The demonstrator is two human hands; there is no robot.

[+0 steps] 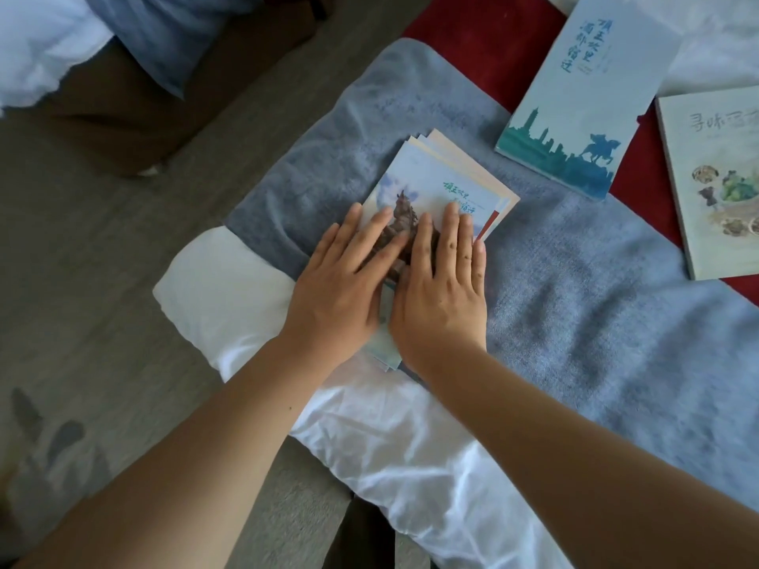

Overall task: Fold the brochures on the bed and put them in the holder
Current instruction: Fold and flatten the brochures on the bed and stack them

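Note:
A folded brochure with a horse-rider picture and green lettering lies on the grey blanket at the bed's corner. Its layered pages fan out at the far edge. My left hand and my right hand press flat on it side by side, fingers straight, covering its near half. A tall pale-blue booklet with a skyline and rider silhouette lies farther right. No holder is in view.
A beige booklet with food drawings lies at the right edge, partly on a red runner. White bed linen wraps the bed corner below the blanket. Grey carpet fills the left, with another bed's white bedding at top left.

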